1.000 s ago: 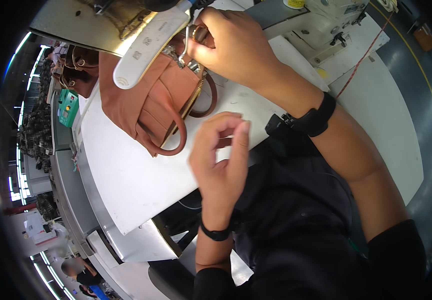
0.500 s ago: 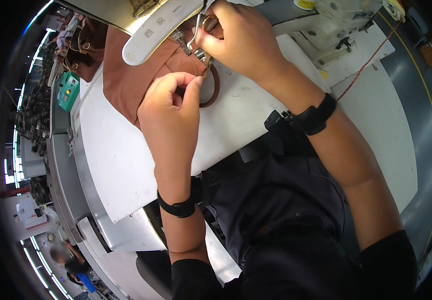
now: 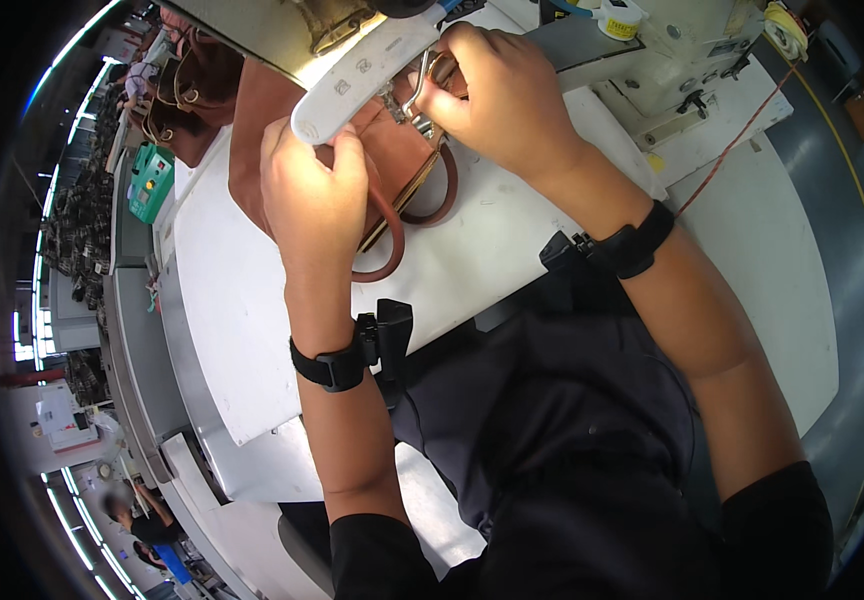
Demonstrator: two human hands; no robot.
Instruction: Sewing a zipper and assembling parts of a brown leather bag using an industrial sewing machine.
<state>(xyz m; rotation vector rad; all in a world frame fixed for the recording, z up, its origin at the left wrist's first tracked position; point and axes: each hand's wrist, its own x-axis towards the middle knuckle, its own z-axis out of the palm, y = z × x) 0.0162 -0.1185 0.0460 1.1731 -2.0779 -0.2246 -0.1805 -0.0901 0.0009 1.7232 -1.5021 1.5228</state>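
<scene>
A brown bag (image 3: 398, 152) lies on the white sewing machine table, its upper edge under the machine's presser foot. Its rounded handles (image 3: 388, 262) loop toward me, and a gold-coloured zip edge runs between them. My left hand (image 3: 314, 195) is closed on the bag's left part, thumb and fingers bent together below the long white machine cover (image 3: 370, 78); its fingertips are partly hidden. Beside the bent metal lever (image 3: 422, 82), my right hand (image 3: 512, 100) pinches the bag's far edge near a brass-coloured fitting.
More brown bags (image 3: 187, 100) are piled at the far left beside a green box (image 3: 152, 183) with buttons. The machine body (image 3: 667, 75) stands at the right, with a small white-and-yellow container (image 3: 619, 18) by it. A red cord (image 3: 742, 130) hangs at the right.
My left hand has moved left and away from the presser foot onto the bag's left part. One more handle loop and the zip edge now show. My right hand stays by the lever.
</scene>
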